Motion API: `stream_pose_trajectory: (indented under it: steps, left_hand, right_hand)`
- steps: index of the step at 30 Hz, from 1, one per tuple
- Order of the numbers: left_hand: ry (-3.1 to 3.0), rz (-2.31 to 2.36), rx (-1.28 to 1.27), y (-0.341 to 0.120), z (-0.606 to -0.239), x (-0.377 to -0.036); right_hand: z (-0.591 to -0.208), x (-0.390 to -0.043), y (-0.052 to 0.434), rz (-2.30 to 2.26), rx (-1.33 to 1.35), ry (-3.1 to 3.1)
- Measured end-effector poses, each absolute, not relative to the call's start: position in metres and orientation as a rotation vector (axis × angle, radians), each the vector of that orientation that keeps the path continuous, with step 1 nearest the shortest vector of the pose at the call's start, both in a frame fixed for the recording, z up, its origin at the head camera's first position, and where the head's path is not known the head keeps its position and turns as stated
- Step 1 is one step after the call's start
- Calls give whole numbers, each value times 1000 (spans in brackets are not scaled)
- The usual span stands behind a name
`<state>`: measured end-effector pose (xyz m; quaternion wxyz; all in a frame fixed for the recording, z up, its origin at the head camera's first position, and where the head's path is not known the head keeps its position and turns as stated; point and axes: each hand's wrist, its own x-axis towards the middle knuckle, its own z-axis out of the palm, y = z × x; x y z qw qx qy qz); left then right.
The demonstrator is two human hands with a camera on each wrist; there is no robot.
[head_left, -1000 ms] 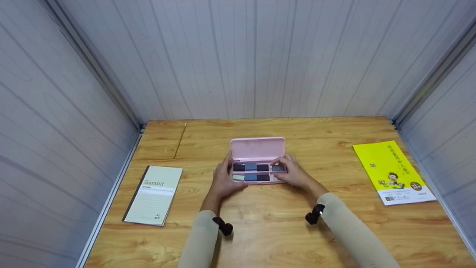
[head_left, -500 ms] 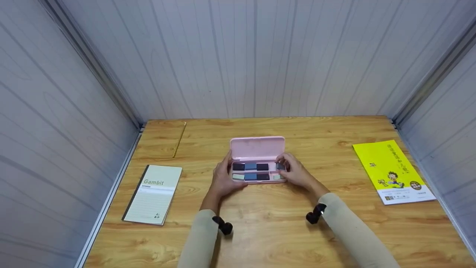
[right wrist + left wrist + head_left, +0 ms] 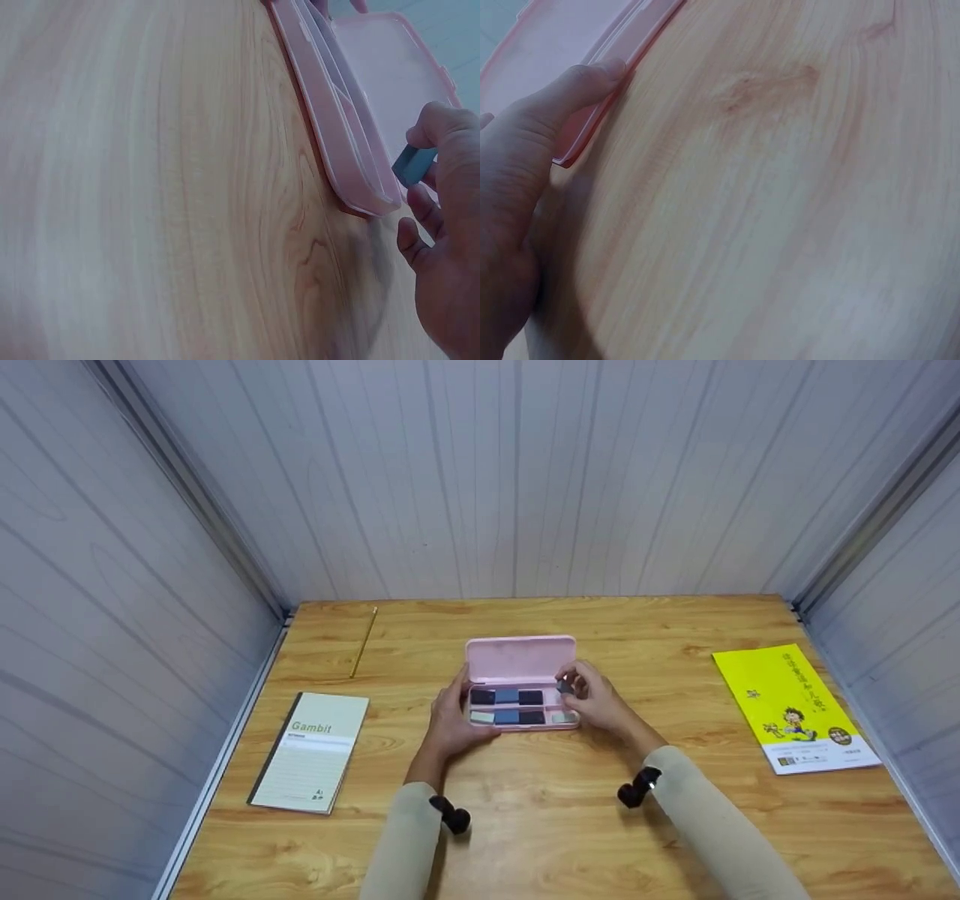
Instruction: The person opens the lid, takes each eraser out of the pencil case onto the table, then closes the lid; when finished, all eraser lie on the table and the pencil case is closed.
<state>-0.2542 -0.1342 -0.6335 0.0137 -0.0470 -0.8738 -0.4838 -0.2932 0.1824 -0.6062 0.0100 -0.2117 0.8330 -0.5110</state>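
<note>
L hand (image 3: 452, 720) braces the pink case (image 3: 520, 660) at its left end, fingers curved along the tray edge so it can't slide. R hand (image 3: 594, 701) pinches a small grey-blue block (image 3: 413, 165) just above the tray's right end. Case: smooth hard plastic, rounded corners, lid upright. Beyond, on grainy wood table (image 3: 675, 810): Gambit notebook (image 3: 310, 751), glossy yellow booklet (image 3: 795, 706), thin pencil (image 3: 364, 642).
</note>
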Motion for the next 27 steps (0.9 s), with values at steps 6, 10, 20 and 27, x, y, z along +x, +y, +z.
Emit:
stream_pose_trajectory:
  steps: [6, 10, 20, 27]
  left_hand:
    - [-2747, -1511, -199, -135, -629, -254]
    - [-2761, -1527, -184, -136, -627, -253]
    - [-2768, -1535, -150, -136, -628, -253]
    - [-2771, -1547, -182, -138, -626, -254]
  right_hand:
    - [-606, -290, 186, -1567, -636, 2618]
    - [-604, -291, 190, -1607, -583, 2634]
    - [-602, -296, 210, -1667, -449, 2690]
    - [-602, -299, 229, -1699, -388, 2687]
